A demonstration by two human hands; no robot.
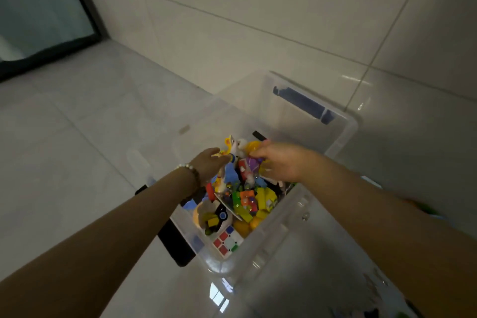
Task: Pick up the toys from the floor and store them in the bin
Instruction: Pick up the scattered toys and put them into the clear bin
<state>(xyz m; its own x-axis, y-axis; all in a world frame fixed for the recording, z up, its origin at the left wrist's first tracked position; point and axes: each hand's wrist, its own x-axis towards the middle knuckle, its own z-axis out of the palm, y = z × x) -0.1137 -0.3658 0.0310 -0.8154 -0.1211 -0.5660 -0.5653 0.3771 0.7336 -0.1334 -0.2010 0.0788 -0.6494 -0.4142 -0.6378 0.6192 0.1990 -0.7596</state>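
Grip: left hand (207, 162) and right hand (282, 160) meet over the heap, fingertips among the topmost toys; blur hides whether they pinch anything.
Floor (77, 137): pale tile, carrying the bin beside the wall.
Bin (338, 146): clear plastic, open-topped.
Toys (247, 199): heaped inside the bin, crowding its near end.
Puzzle cube (227, 241): near corner, against the wall.
Advice: release low, towards the emptier far end, so nothing bounces out.
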